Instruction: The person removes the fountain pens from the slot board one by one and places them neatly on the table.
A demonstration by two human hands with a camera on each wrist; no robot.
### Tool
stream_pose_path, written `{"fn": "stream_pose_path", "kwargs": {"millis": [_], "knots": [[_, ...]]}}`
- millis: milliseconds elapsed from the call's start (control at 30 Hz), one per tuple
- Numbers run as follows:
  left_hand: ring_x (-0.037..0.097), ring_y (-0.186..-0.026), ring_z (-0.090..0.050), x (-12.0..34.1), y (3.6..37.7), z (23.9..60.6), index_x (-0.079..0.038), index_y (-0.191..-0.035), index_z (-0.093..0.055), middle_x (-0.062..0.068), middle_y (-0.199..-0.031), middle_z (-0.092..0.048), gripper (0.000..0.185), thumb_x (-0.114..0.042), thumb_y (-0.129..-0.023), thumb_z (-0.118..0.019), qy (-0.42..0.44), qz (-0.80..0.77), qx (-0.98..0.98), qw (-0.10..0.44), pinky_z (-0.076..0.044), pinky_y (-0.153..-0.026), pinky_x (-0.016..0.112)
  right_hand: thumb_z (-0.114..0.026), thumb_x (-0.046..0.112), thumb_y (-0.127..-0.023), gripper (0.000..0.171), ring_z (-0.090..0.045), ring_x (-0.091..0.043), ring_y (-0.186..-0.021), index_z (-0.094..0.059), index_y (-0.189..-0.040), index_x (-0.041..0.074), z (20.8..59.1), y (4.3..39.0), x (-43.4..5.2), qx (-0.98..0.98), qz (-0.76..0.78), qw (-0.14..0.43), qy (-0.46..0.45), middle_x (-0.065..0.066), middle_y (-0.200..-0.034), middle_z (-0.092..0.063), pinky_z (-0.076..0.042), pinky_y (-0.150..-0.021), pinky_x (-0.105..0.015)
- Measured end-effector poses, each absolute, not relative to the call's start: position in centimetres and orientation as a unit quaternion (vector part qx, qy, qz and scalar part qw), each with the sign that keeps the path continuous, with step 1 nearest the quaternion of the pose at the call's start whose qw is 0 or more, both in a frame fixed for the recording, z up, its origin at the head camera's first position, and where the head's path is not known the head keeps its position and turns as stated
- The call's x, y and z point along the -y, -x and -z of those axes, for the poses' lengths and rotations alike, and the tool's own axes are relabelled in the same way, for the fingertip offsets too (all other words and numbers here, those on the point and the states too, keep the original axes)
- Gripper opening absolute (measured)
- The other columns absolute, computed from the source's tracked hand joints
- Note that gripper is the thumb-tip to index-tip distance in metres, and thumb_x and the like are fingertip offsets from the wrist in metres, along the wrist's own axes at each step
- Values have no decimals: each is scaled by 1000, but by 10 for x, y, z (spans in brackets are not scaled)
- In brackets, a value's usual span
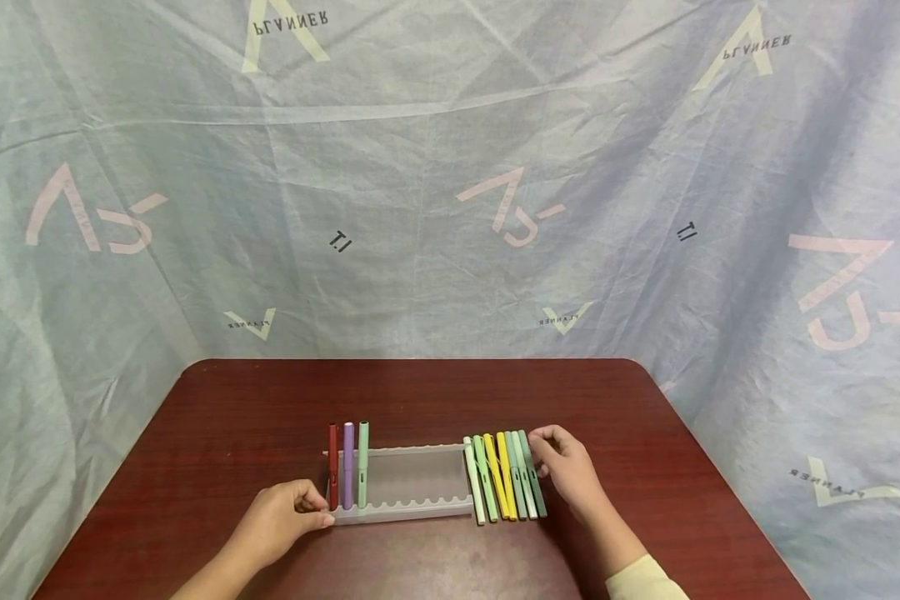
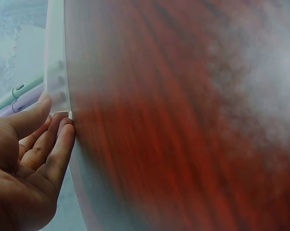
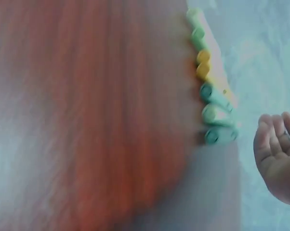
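Observation:
A clear plastic pen rack with notched edges lies on the table. In its left end rest a dark red pen, a purple pen and a mint green pen. My left hand pinches the rack's near left corner between thumb and fingers, as the left wrist view also shows. Right of the rack, several pens lie side by side, among them yellow pens and a dark green pen at the outer end. Beside that pen's far end is my right hand, fingers loosely bent around nothing.
The dark red wooden table has rounded far corners. Grey printed cloth hangs behind it and along both sides. The loose pens stand close against the rack's right end.

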State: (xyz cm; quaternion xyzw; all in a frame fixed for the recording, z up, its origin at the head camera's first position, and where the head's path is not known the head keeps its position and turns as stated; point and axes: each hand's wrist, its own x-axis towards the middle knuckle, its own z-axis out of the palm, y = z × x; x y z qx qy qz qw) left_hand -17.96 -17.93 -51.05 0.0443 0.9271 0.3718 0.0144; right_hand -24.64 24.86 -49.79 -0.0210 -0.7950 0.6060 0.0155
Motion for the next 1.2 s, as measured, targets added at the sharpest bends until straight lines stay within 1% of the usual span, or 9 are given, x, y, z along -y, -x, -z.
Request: {"fn": "stream_pose_path", "kwargs": {"millis": [167, 267, 367, 533, 667, 833, 1000, 1100, 1200], "knots": [[2, -70, -56, 179, 179, 510, -26, -76, -64, -18, -73, -65, 19, -31, -76, -83, -41, -369, -929, 16, -45, -64, 23, -58, 29, -100, 29, -66, -40, -86, -63, -107, 1, 484, 241, -228, 789, -611, -6, -61, -23, -95, -66, -57, -74, -46], [2, -69, -56, 179, 179, 511, -26, -76, -64, -17, -73, -65, 19, -30, -76, -83, -40, -370, -928, 17, -45, -64, 22, -58, 30, -100, 29, -68, -41, -85, -65, -104, 3, 480, 239, -213, 792, -599, -29, -116, -24, -94, -67, -57, -74, -48], [2, -69, -56, 180, 180, 511, -26, -75, -65, -17, -73, -65, 18, -29, -76, -83, -40, -372, -927, 17, -45, -64, 22, -56, 25, -101, 24, -68, -42, -86, -66, -104, 3, 477, 236, -196, 795, -582, -60, -160, -25, -95, -68, -56, -76, -50], [1, -70, -57, 180, 180, 512, -26, -76, -65, -18, -74, -66, 18, -30, -76, -83, -43, -374, -926, 17, -45, -64, 22, -55, 17, -101, 21, -70, -41, -88, -67, -109, 1, 477, 230, -165, 801, -553, -97, -208, -26, -97, -70, -56, -77, -47], [1, -70, -57, 181, 180, 512, -26, -76, -65, -18, -74, -66, 18, -31, -76, -83, -45, -375, -926, 16, -45, -64, 23, -60, 24, -99, 25, -71, -34, -89, -68, -109, 2, 482, 226, -143, 810, -536, -103, -215, -17, -96, -72, -58, -77, -39], [1, -70, -56, 180, 181, 511, -26, -76, -65, -18, -74, -65, 19, -32, -76, -82, -47, -370, -928, 19, -45, -65, 23, -64, 33, -96, 32, -71, -21, -82, -70, -110, 5, 488, 223, -120, 831, -506, -93, -211, -8, -91, -74, -55, -69, -26], [3, -70, -56, 180, 181, 509, -26, -77, -65, -17, -74, -65, 18, -31, -76, -82, -47, -371, -927, 23, -45, -64, 23, -65, 38, -94, 36, -66, -11, -78, -70, -113, 8, 493, 224, -99, 849, -481, -76, -204, -1, -95, -73, -52, -68, -23], [3, -70, -56, 180, 181, 509, -26, -77, -65, -17, -74, -65, 18, -30, -76, -82, -46, -371, -927, 23, -45, -64, 23, -66, 39, -93, 37, -67, -11, -74, -70, -114, 9, 496, 226, -86, 854, -474, -74, -200, 2, -94, -73, -51, -66, -23], [3, -71, -57, 180, 180, 510, -26, -76, -65, -17, -75, -66, 18, -31, -76, -83, -44, -372, -927, 23, -46, -65, 23, -67, 38, -92, 38, -68, -14, -68, -70, -115, 8, 497, 227, -74, 852, -477, -86, -197, 1, -87, -73, -50, -60, -23]]}}
